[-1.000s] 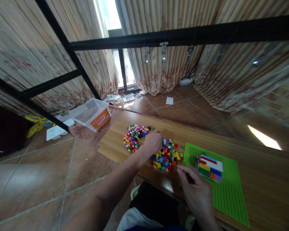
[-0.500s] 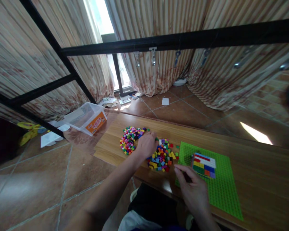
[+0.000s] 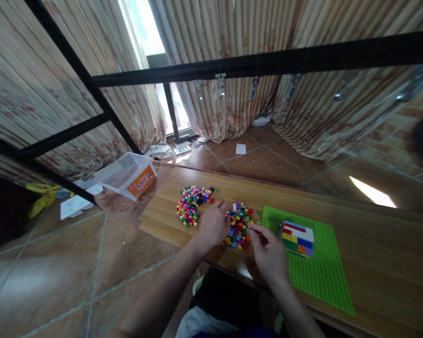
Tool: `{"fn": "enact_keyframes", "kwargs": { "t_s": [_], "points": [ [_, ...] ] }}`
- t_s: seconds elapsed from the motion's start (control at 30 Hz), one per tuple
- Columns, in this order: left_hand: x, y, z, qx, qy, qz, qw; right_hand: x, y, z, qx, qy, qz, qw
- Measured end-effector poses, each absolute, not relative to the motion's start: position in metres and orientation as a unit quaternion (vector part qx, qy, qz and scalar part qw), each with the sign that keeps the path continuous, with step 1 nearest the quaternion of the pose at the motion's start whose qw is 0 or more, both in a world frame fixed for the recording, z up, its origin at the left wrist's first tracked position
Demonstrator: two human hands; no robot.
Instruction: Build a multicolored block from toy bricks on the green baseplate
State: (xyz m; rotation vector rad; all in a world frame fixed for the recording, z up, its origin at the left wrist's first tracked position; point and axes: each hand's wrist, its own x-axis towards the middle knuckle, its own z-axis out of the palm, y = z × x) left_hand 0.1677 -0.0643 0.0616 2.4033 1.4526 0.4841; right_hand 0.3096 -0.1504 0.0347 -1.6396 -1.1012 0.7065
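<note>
My left hand (image 3: 214, 223) rests at the left side of a pile of mixed toy bricks (image 3: 238, 230), fingers curled down and bunched. Whatever they hold, if anything, is hidden. At the pile's right edge, my right hand (image 3: 270, 252) has thumb and forefinger pinched together; any piece between them is too small to make out. A green baseplate (image 3: 324, 277) lies to the right of my right hand. On it sits a block of joined bricks (image 3: 297, 239) in white, red, yellow, green, blue, orange and purple.
A second pile of smaller bricks (image 3: 188, 206) lies further left on the wooden table (image 3: 380, 253). A clear plastic box (image 3: 126, 173) with an orange label stands beyond the table's left end. A black metal bar (image 3: 253, 65) crosses above the far side, with clips hanging from it.
My right hand has moved left and up, from beside the baseplate to the brick pile's edge. My left hand has shifted slightly down and back, staying close to the same pile.
</note>
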Motion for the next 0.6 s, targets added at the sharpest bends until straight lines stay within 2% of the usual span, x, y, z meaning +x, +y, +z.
{"fn": "enact_keyframes", "kwargs": {
  "t_s": [0.3,0.47,0.6],
  "points": [
    [0.183,-0.05,0.053,0.88,0.445,0.092,0.14,0.309,-0.164,0.036,-0.677,-0.464,0.297,0.488],
    [0.176,-0.066,0.064,0.873,0.437,0.145,0.161,0.311,-0.16,0.039,-0.683,-0.423,0.324,0.5],
    [0.17,-0.095,0.075,0.858,0.409,0.194,0.24,0.306,-0.158,0.046,-0.653,-0.416,0.386,0.502]
  ]
}}
